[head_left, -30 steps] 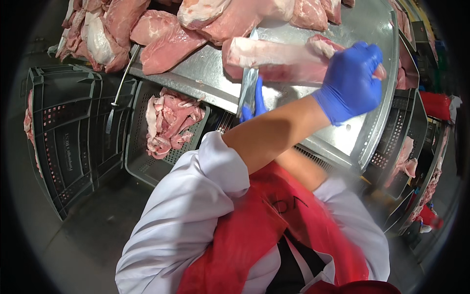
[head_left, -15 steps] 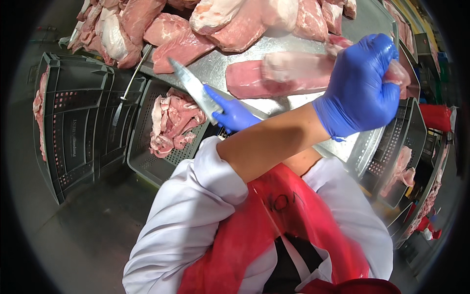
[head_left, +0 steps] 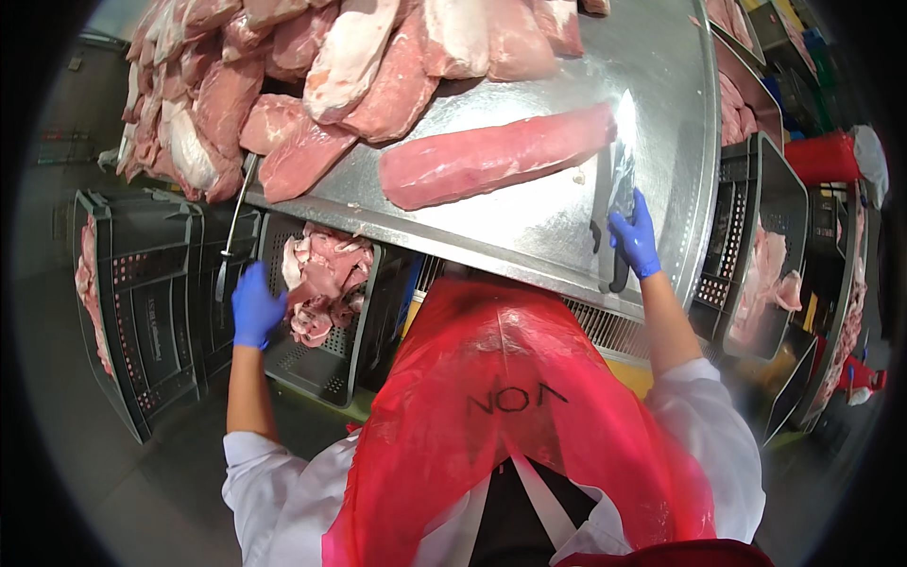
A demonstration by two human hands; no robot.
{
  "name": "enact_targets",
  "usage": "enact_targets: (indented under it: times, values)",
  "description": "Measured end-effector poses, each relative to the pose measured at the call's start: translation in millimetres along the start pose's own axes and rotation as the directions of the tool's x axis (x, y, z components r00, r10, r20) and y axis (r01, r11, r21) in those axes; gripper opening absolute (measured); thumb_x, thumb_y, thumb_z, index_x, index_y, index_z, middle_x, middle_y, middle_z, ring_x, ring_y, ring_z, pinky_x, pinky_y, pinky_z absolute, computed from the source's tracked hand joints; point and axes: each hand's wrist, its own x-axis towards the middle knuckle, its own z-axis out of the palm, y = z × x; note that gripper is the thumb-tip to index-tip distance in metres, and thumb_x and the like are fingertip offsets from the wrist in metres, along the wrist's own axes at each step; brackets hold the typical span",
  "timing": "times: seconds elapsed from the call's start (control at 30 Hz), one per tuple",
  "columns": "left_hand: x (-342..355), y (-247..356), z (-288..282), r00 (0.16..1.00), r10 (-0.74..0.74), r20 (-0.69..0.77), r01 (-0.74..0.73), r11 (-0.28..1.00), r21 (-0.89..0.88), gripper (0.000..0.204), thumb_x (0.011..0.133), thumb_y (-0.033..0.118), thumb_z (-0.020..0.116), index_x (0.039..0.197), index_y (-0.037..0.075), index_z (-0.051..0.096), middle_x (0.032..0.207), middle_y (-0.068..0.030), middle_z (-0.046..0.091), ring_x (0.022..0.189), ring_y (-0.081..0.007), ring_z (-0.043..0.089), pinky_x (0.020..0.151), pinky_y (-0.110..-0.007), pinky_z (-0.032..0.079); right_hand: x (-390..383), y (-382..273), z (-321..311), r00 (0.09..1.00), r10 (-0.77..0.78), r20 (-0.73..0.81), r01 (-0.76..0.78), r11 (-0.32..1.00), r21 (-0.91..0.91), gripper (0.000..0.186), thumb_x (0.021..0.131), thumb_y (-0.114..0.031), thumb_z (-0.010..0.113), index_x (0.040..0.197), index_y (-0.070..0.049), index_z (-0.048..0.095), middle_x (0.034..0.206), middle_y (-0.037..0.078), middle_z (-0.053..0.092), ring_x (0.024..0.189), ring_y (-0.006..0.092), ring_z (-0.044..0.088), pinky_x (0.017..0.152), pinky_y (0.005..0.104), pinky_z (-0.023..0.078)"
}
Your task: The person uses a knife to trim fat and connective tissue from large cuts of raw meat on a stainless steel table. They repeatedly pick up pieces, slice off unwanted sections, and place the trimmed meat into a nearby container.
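My right hand [head_left: 635, 236] is closed round the dark handle of a knife [head_left: 624, 180] at the right of the metal table [head_left: 529, 236]. Its blade points away from me, with the tip beside the right end of a trimmed meat loin [head_left: 496, 156]. The loin lies alone on the metal, its pink surface largely bare of fat. My left hand [head_left: 255, 307] is open at the left edge of a grey crate [head_left: 354, 321], beside the meat trimmings [head_left: 326, 279] in it. Both hands wear blue gloves.
Many untrimmed meat pieces [head_left: 397, 76] are heaped at the table's far left. A sharpening steel [head_left: 236, 213] hangs by the table's left corner. Stacked grey crates [head_left: 156, 302] stand further left. Another crate [head_left: 713, 236] with pale trimmings [head_left: 761, 274] stands at the right.
My left hand has let go of the meat at the right and swung left to the trimmings crate. My right hand has carried the knife from the left to the table's right side.
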Motion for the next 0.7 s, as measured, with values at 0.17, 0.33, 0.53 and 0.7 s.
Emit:
enact_targets:
  times: [0.17,0.33,0.53,0.7]
  values:
    - [153,203,5,0.756,0.621,-0.207,-0.654,0.723,-0.221,0.094,0.061,0.030,0.092,0.140,0.002,0.051,0.132,-0.0226,0.061,0.123,-0.0407,0.058,0.107,-0.045,0.046,8,-18,33,0.990,-0.059,-0.127,0.080,0.983,0.164,0.066,0.097,-0.002,0.061,0.155,-0.007,0.030,0.084,0.005,0.061,0.059,0.0104,0.056,0.049,0.0257,0.047]
    - [226,298,2,0.719,0.601,0.351,-0.489,0.795,-0.360,0.113,0.048,0.039,0.095,0.144,0.003,0.048,0.136,-0.0235,0.058,0.128,-0.0387,0.056,0.109,-0.045,0.045,2,-12,26,0.980,-0.052,-0.190,0.071,0.993,0.097,0.046,0.097,-0.006,0.063,0.138,-0.005,0.043,0.083,0.005,0.062,0.057,0.0104,0.055,0.049,0.0262,0.046]
    - [149,324,9,0.831,0.556,-0.007,-0.549,0.821,0.159,0.093,0.056,0.044,0.091,0.131,0.004,0.052,0.120,-0.0166,0.060,0.111,-0.0362,0.059,0.096,-0.049,0.046,-45,25,-11,0.948,-0.048,-0.313,0.084,0.991,0.102,0.047,0.098,-0.003,0.060,0.140,-0.007,0.040,0.085,0.005,0.061,0.056,0.0106,0.055,0.049,0.0264,0.047]
    - [99,331,41,0.796,0.542,-0.270,-0.453,0.829,0.329,0.077,0.064,0.040,0.088,0.123,0.008,0.051,0.117,-0.0134,0.056,0.105,-0.0320,0.056,0.086,-0.048,0.043,-44,20,-9,0.951,-0.101,-0.294,0.089,0.995,-0.053,0.055,0.097,-0.006,0.061,0.147,-0.008,0.038,0.081,0.008,0.063,0.055,0.0129,0.058,0.049,0.0292,0.048]
